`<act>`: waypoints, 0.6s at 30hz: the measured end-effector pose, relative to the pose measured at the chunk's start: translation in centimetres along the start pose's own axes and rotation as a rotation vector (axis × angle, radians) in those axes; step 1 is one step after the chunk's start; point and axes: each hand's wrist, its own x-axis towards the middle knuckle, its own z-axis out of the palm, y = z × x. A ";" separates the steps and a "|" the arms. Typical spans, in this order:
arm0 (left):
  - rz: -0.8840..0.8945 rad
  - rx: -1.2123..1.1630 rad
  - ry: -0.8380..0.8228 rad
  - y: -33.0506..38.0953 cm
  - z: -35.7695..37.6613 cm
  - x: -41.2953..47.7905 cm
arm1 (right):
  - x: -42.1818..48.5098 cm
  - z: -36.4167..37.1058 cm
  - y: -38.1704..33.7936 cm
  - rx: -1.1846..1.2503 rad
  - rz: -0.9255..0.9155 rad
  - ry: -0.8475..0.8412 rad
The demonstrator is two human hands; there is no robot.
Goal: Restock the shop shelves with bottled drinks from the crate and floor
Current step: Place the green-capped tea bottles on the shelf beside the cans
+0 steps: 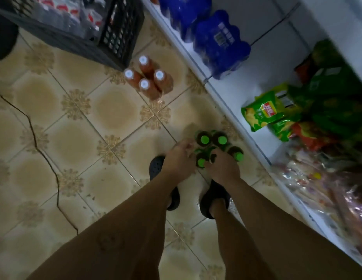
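Several dark bottles with green caps [213, 141] stand in a tight cluster on the tiled floor beside the shelf base. My right hand [223, 168] reaches down onto the near side of the cluster, its fingers curled between the caps around a bottle neck. On the cluster's left side is my left hand [180, 158], fingers loosely bent and touching the nearest bottle. Further off stand several orange bottles with white caps [148, 80]. A black plastic crate [119, 35] at the top left holds more bottles.
The white shelf unit [236, 91] runs along the right, carrying blue shrink-wrapped packs [218, 43], green snack bags [263, 112] and wrapped goods. My feet in dark shoes [213, 201] stand just behind the green-capped bottles. A crack crosses the floor tiles [44, 156] at left.
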 end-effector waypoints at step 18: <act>-0.020 0.020 -0.082 -10.1 2.7 5.3 | 6.8 10.3 2.1 -0.221 0.004 0.112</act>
